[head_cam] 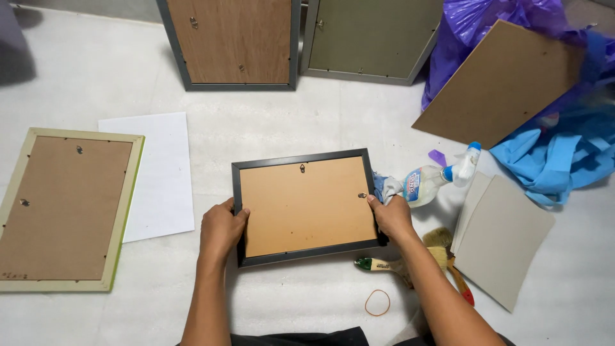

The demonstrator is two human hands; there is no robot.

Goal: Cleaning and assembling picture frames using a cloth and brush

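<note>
Left hand [221,229] and right hand [392,218] grip the black picture frame [306,206] face-down at mid-floor, fingers clenched on opposite edges. Keep it level; support both sides evenly.

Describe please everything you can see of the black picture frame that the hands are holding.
The black picture frame is rectangular, in landscape pose, its back facing up. A thin dark border surrounds a brown fibreboard backing with a small metal hanger near the top edge and another near the right edge. It sits low over the white floor. The left hand grips its left side, the right hand its right side.
</note>
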